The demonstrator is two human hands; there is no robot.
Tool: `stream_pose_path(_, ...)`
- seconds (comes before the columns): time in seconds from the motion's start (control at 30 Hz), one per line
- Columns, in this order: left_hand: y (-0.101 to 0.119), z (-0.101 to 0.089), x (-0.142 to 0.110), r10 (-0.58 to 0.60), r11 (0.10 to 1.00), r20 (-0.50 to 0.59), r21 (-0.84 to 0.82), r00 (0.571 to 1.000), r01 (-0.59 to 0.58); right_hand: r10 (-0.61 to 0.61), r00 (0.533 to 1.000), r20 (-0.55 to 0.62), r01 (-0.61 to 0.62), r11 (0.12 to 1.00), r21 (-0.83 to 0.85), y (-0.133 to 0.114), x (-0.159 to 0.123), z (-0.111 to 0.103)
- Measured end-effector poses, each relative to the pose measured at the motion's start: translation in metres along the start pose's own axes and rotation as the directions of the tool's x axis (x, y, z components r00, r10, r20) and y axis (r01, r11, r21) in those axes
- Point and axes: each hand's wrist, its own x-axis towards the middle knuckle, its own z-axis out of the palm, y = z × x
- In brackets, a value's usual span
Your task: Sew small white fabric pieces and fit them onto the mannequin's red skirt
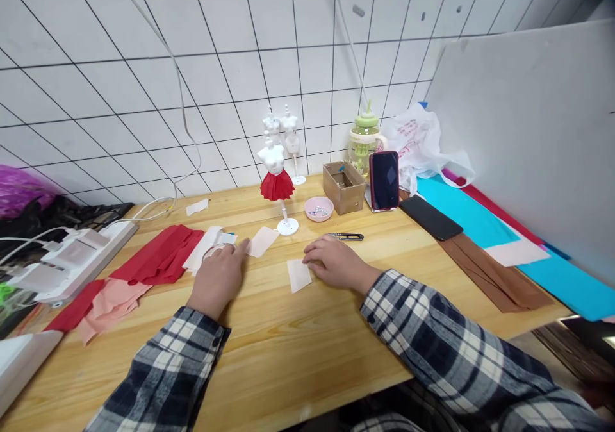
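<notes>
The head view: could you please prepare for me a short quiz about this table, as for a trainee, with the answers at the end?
1. Which colour is the skirt on the front white mannequin?
A) blue
B) red
C) brown

2. True or false: the right hand is nearer to the snips than the left hand is.

3. Which container stands immediately to the right of the small pink bowl?

Key: 1. B. 2. True. 3. The cardboard box.
</notes>
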Motion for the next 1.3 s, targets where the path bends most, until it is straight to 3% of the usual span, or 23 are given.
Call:
stream_pose_path(0.1,-0.002,-0.009,-0.001,-0.060,0.993,-0.210,-0.111,0.976,0.037,0.019,0.998,-0.066,-0.018,1.000,0.016,-0.002,0.001,-0.003)
stream_pose_path(0.2,0.019,-0.015,-0.007,-0.153,0.914,-0.466,-0.401,0.871,-0.053,0.052,0.984,-0.168,-0.040,0.996,0.074,-0.005,0.001,-0.005)
stream_pose_path(0.23,0.031,-0.014,-0.010,-0.205,0.859,-0.516,-0.501,0.832,-0.100,0.071,0.977,-0.200,-0.050,0.993,0.109,-0.008,0.001,-0.006)
stream_pose_path(0.27,0.044,-0.013,-0.013,-0.235,0.789,-0.525,-0.594,0.818,-0.155,0.092,0.970,-0.226,-0.058,0.987,0.153,-0.011,0.001,-0.006)
stream_pose_path(0.3,0.057,-0.012,-0.017,-0.272,0.690,-0.509,-0.695,0.817,-0.202,0.110,0.964,-0.244,-0.061,0.978,0.201,-0.014,0.000,-0.005)
stream_pose_path(0.37,0.081,-0.007,-0.022,-0.258,0.448,-0.421,-0.850,0.869,-0.279,0.117,0.958,-0.260,-0.034,0.953,0.303,-0.022,-0.001,-0.004)
stream_pose_path(0.4,0.089,-0.005,-0.023,-0.225,0.368,-0.396,-0.880,0.890,-0.299,0.109,0.958,-0.266,-0.010,0.937,0.349,-0.026,-0.001,-0.004)
stream_pose_path(0.5,0.097,-0.003,-0.023,-0.175,0.284,-0.322,-0.922,0.931,-0.265,0.091,0.952,-0.293,0.045,0.904,0.425,-0.035,-0.001,-0.002)
stream_pose_path(0.57,0.092,-0.004,-0.021,-0.121,0.331,-0.285,-0.914,0.951,-0.232,0.087,0.945,-0.316,0.061,0.900,0.431,-0.038,-0.002,-0.003)
stream_pose_path(0.63,0.087,-0.008,-0.019,0.018,0.426,-0.293,-0.863,0.956,-0.272,0.073,0.943,-0.325,0.076,0.903,0.423,-0.040,-0.002,-0.005)
stream_pose_path(0.77,0.084,-0.014,-0.018,0.273,0.491,-0.366,-0.742,0.890,-0.456,-0.006,0.956,-0.293,0.135,0.897,0.421,-0.043,-0.002,-0.006)
stream_pose_path(0.87,0.085,-0.016,-0.019,0.298,0.534,-0.387,-0.690,0.872,-0.489,0.034,0.959,-0.282,0.100,0.889,0.446,-0.041,-0.002,-0.003)
stream_pose_path(1.0,0.082,-0.018,-0.020,0.288,0.628,-0.345,-0.636,0.893,-0.448,0.156,0.934,-0.321,0.005,0.894,0.448,-0.036,-0.003,0.001)
stream_pose_path(1.13,0.080,-0.021,-0.021,0.306,0.714,-0.287,-0.561,0.908,-0.418,0.156,0.935,-0.320,0.004,0.894,0.447,-0.034,-0.004,0.000)
stream_pose_path(1.3,0.082,-0.022,-0.022,0.305,0.744,-0.300,-0.517,0.904,-0.423,0.149,0.948,-0.280,0.012,0.866,0.499,-0.036,-0.003,-0.001)
